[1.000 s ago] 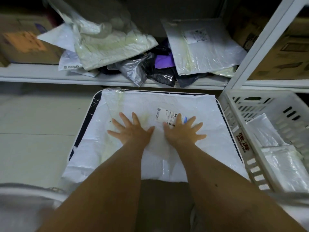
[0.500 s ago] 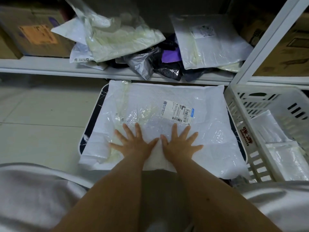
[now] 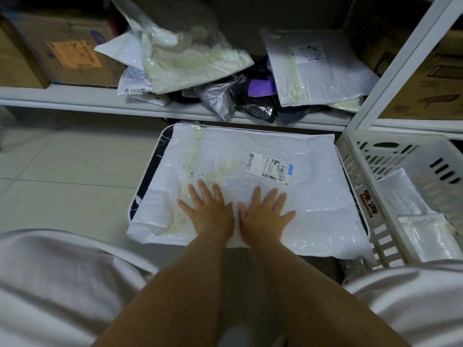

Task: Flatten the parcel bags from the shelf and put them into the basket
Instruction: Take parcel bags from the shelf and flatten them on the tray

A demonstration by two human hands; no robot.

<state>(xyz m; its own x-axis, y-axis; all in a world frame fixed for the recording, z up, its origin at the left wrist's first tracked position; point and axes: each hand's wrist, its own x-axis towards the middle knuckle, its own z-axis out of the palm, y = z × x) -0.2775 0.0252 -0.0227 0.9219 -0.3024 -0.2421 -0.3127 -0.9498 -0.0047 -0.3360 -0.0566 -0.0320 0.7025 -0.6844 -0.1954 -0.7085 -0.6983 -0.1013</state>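
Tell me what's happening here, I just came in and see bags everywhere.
A person is flattening a large white parcel bag on a small dark-topped stand in front of a shelf. The left hand and right hand press side by side, fingers spread, on the bag's near half. More crumpled bags wait on the shelf. The white basket to the right already holds a few flattened bags.
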